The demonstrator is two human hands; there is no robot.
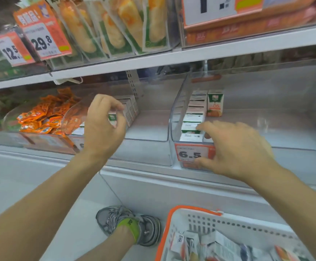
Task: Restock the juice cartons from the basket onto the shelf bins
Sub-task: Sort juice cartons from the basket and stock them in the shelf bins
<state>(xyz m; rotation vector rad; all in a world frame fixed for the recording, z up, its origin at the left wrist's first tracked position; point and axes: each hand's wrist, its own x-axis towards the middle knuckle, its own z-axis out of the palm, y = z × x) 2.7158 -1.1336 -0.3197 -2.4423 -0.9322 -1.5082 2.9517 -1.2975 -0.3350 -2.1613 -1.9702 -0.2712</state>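
A white basket with an orange rim (191,210) stands at the bottom right and holds several juice cartons (219,243). My left hand (104,119) is raised into the middle clear bin (149,140), its fingers curled round a small white and green carton (113,117); more cartons (131,106) stand behind it. My right hand (236,147) lies over the front of the right clear bin (174,113). Its fingertips touch the front cartons of a row (192,117) and its thumb is on the 6.5 price tag (189,153). One carton (215,103) stands upright beside the row.
Orange snack packets (46,115) fill the left bin. The shelf above (172,57) carries bagged food and price tags. A grey shoe (129,225) stands on the floor left of the basket. The right bin's floor is bare right of the row.
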